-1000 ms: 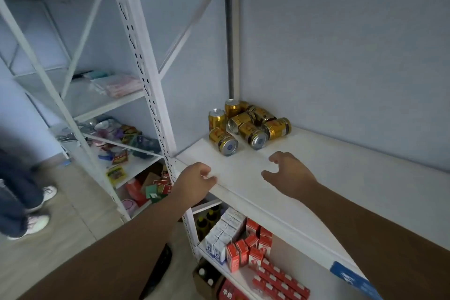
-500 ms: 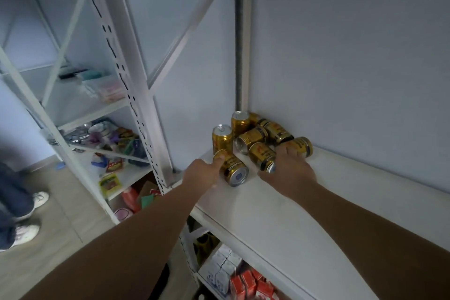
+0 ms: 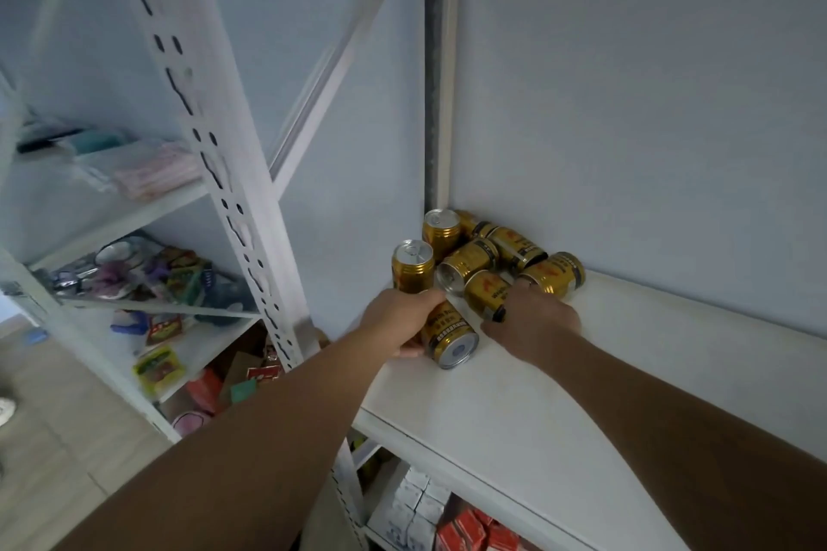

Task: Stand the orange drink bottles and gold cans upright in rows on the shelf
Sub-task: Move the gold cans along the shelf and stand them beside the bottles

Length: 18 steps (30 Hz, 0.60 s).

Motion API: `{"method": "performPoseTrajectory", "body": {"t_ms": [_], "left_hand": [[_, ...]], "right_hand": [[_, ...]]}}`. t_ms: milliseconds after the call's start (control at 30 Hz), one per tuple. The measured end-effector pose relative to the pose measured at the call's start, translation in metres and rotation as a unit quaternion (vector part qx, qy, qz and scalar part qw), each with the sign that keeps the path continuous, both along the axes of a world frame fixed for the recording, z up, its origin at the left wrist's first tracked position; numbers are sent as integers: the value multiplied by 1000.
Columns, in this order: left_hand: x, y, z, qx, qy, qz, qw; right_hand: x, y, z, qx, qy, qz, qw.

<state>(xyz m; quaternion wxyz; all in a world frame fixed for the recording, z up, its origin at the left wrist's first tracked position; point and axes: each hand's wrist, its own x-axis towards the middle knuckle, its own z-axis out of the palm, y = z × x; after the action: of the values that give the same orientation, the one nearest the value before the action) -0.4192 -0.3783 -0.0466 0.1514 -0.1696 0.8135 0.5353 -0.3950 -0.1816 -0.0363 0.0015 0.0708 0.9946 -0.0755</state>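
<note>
Several gold cans huddle in the back left corner of the white shelf (image 3: 626, 371). Two stand upright: one (image 3: 412, 265) at the left and one (image 3: 441, 233) behind it. The others lie on their sides. My left hand (image 3: 398, 320) wraps the nearest lying can (image 3: 449, 336), whose silver base faces me. My right hand (image 3: 530, 318) rests fingers-down on another lying can (image 3: 485, 291). A further lying can (image 3: 555, 274) sits just beyond its fingertips. No orange bottles are in sight.
A perforated white upright (image 3: 215, 148) and a diagonal brace (image 3: 331, 72) border the shelf on the left. A neighbouring rack (image 3: 147, 210) holds mixed small goods. Red and white cartons (image 3: 452, 523) fill the shelf below. The wall stands close behind the cans.
Both hands reached from the shelf's front edge to the cans. My left hand closed around the nearest lying can; my right hand settled on the one beside it. The view moved closer.
</note>
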Motion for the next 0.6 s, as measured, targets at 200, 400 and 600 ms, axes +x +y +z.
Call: {"method": "performPoseTrajectory", "body": {"t_ms": [200,400,600], "left_hand": [[7,2,9,-1,32,-66,997],[13,12,26,-3,110,-161,981],[28,33,27,-44,197,-223,954]], "right_hand": [[19,3,-11,-174,74,-62,980],[41,15,-15,-283,130,-115,943],[74,37,-16,-346,177,-188,902]]}}
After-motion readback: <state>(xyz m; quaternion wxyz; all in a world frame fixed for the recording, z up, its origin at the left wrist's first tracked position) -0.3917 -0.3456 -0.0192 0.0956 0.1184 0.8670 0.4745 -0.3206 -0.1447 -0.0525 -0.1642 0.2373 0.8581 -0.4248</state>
